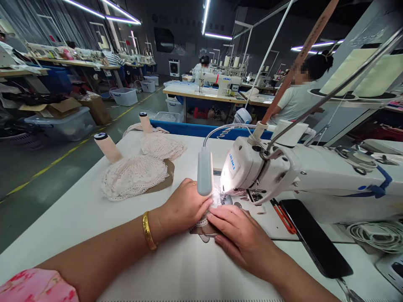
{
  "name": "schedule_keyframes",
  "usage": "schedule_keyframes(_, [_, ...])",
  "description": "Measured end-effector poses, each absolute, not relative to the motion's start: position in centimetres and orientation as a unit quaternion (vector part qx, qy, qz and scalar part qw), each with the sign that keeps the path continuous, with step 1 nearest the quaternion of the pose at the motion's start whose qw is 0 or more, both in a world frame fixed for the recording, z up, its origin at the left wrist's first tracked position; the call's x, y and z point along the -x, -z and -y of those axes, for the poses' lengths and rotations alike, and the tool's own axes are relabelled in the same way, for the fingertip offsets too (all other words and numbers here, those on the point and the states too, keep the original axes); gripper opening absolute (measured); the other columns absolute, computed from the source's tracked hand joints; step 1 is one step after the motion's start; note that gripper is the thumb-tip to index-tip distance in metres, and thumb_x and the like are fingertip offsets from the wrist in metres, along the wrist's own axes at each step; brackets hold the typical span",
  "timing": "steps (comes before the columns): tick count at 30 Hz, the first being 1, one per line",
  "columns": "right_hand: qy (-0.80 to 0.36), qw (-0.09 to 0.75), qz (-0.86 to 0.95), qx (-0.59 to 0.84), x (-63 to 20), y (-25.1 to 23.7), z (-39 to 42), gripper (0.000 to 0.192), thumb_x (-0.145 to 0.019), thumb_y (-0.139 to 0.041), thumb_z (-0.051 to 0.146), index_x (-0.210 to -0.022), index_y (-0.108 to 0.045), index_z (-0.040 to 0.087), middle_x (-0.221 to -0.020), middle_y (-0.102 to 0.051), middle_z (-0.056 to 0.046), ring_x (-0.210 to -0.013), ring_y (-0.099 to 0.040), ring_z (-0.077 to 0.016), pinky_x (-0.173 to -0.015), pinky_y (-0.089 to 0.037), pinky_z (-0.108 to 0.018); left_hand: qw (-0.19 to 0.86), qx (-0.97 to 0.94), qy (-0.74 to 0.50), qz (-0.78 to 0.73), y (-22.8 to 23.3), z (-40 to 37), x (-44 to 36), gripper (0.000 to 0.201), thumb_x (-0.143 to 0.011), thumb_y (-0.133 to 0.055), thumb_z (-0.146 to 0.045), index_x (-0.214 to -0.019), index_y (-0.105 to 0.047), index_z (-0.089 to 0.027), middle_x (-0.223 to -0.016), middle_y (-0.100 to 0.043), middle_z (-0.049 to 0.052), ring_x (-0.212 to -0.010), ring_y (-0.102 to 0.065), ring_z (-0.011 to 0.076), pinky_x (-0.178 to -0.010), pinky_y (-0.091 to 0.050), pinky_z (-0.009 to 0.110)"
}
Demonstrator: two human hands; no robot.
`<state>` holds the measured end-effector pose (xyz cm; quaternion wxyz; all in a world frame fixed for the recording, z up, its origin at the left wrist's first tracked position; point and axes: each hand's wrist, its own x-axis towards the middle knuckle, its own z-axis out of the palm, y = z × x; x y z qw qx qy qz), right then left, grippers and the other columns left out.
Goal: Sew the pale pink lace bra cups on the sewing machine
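Lace piece [204, 221] flat under left hand [185, 205] and right hand [241, 235]

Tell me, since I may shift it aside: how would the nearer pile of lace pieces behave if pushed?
The lace pile looks thin and openwork, so probably floppy and light. It is loosely heaped, so a push would likely bunch or scatter it. It partly lies on a brown piece, which might drag along.

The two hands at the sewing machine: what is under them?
Under the left hand and right hand lies a lace-edged fabric piece on the white table. Only its edge shows; the rest is covered.
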<state>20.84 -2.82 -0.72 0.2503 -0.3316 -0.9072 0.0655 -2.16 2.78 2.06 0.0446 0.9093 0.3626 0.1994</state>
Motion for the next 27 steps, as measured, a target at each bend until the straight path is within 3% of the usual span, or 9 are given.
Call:
schedule_keyframes(4, [0.078,0.249,0.872,0.414,-22.4,0.7,2.1,0.026,-0.108,-0.048,0.028,-0.115,-0.072,0.019,-0.093,-0.074,-0.009,-0.086,-0.065,-0.0251,-0.08,-0.05,-0.039,0.069,-0.913,-0.196,-0.351,-2.5,-2.5,2.4,0.036,-0.106,-0.041,-0.028,-0.087,-0.07,-0.019,-0.077,-0.064,0.006,-0.072,-0.057,0.0209,-0.07,-0.044,0.034])
schedule_keyframes(7, [0.198,0.257,0.816,0.479,-23.5,0.5,1.8,0.027,-0.106,-0.051,0.026,-0.099,-0.076,0.021,-0.08,-0.072,-0.009,-0.08,-0.063,-0.0266,-0.079,-0.047,-0.042,0.078,-0.918,-0.231,-0.312,-2.6,-2.4,2.1,0.029,-0.105,-0.045,-0.025,-0.096,-0.072,-0.019,-0.082,-0.064,0.006,-0.078,-0.058,0.0215,-0.074,-0.046,0.035])
schedule_keyframes(9, [0.174,0.26,0.831,0.461,-23.5,0.3,2.1,0.026,-0.105,-0.051,0.025,-0.101,-0.076,0.022,-0.08,-0.072,-0.008,-0.082,-0.063,-0.0261,-0.079,-0.048,-0.04,0.077,-0.925,-0.237,-0.287,-2.3,-2.4,2.0,0.025,-0.103,-0.048,-0.021,-0.097,-0.072,-0.02,-0.086,-0.064,0.007,-0.082,-0.058,0.0215,-0.073,-0.047,0.034])
schedule_keyframes(13, [0.053,0.215,0.89,0.399,-22.9,0.2,2.4,0.03,-0.102,-0.045,0.016,-0.112,-0.073,0.022,-0.106,-0.075,-0.008,-0.087,-0.064,-0.0227,-0.077,-0.048,-0.036,0.069,-0.927,-0.227,-0.29,-1.6,-2.2,1.9,0.02,-0.098,-0.055,-0.017,-0.092,-0.074,-0.019,-0.093,-0.065,0.009,-0.086,-0.058,0.0228,-0.071,-0.047,0.033])
schedule_keyframes(18, [0.133,0.267,0.835,0.463,-23.8,0.5,1.6,0.031,-0.092,-0.047,0.003,-0.092,-0.074,0.02,-0.086,-0.072,-0.009,-0.089,-0.062,-0.0261,-0.082,-0.048,-0.038,0.094,-0.933,-0.225,-0.264,-0.8,-1.6,1.4,0.018,-0.097,-0.057,-0.02,-0.1,-0.075,-0.019,-0.1,-0.067,0.009,-0.088,-0.061,0.0234,-0.079,-0.051,0.039])
schedule_keyframes(24, [-0.001,0.26,0.895,0.362,-22.8,0.5,2.3,0.036,-0.093,-0.044,0.001,-0.113,-0.067,0.02,-0.106,-0.075,-0.008,-0.098,-0.065,-0.0239,-0.08,-0.051,-0.036,0.057,-0.942,-0.25,-0.217,-0.2,-1.2,0.9,0.02,-0.099,-0.054,-0.016,-0.104,-0.074,-0.018,-0.094,-0.073,0.008,-0.091,-0.065,0.0242,-0.086,-0.053,0.041])
schedule_keyframes(27, [-0.031,0.253,0.897,0.361,-22.5,0.5,2.5,0.035,-0.092,-0.045,-0.001,-0.112,-0.066,0.02,-0.104,-0.075,-0.007,-0.099,-0.067,-0.0238,-0.078,-0.051,-0.035,0.051,-0.942,-0.25,-0.219,-0.1,-1.1,1.0,0.018,-0.098,-0.057,-0.016,-0.102,-0.074,-0.02,-0.093,-0.074,0.008,-0.089,-0.066,0.0228,-0.085,-0.053,0.039])
